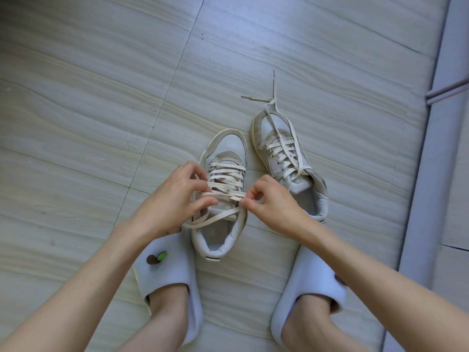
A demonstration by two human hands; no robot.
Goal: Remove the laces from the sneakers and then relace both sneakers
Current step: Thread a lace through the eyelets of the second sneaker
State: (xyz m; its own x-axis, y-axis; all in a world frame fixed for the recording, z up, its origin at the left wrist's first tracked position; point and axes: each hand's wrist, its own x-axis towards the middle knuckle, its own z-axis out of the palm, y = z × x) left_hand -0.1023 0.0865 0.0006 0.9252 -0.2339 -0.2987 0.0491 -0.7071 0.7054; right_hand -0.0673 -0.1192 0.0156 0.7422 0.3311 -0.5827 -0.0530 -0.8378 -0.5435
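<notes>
Between our slippers (167, 270), near sneaker (220, 199) sits toe-away on the floor (76, 123). Left hand (175, 196) and right hand (274, 201) both pinch its lace (225, 195) at the upper eyelets. Beyond it, second sneaker (281, 153) laced, ends trailing loose.

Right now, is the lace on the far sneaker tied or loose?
Loose. The far sneaker is laced through its eyelets, but its lace ends trail untied past the toe onto the floor.
</notes>
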